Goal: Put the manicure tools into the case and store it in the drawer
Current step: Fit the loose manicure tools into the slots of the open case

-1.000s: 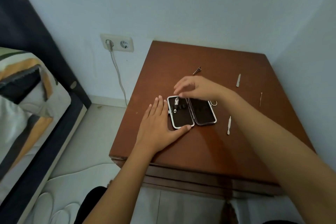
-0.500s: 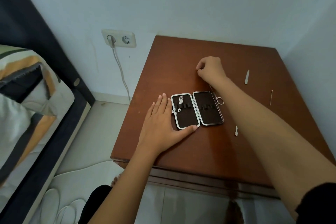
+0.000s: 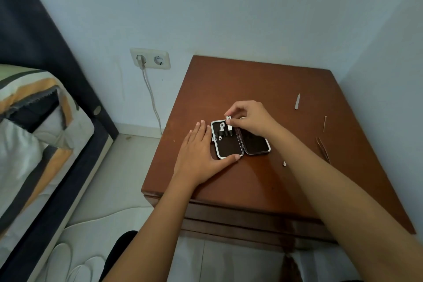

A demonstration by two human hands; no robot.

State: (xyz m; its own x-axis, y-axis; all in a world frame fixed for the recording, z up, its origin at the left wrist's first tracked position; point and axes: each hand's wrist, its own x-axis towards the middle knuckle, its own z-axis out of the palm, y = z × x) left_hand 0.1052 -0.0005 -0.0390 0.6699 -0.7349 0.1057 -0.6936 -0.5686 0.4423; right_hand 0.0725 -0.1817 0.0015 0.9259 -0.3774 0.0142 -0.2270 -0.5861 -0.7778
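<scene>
A small black manicure case [image 3: 229, 147] with a silver rim lies flat and wide open on the brown nightstand [image 3: 258, 185]. One nail clipper [image 3: 221, 129] sits in its left half. My left hand [image 3: 199, 158] lies flat against the case's left edge, thumb at its near corner. My right hand [image 3: 249, 119] pinches a second small clipper [image 3: 229, 127] over the left half, its lower end in the elastic loops. Loose on the nightstand are a metal file [image 3: 297, 102], a thin stick [image 3: 324, 123], tweezers [image 3: 323, 149] and a small tool [image 3: 284, 163], partly hidden by my right forearm.
A wall stands close behind and to the right of the nightstand. The drawer front [image 3: 240, 220] below the top is closed. A bed [image 3: 34, 135] with a striped cover is to the left. A wall socket [image 3: 151, 59] has a white cable hanging down. White slippers [image 3: 66, 263] lie on the floor.
My right hand went to the far side of the nightstand, picked up the small clipper there, and came back over the case's left half. My left hand stayed on the case.
</scene>
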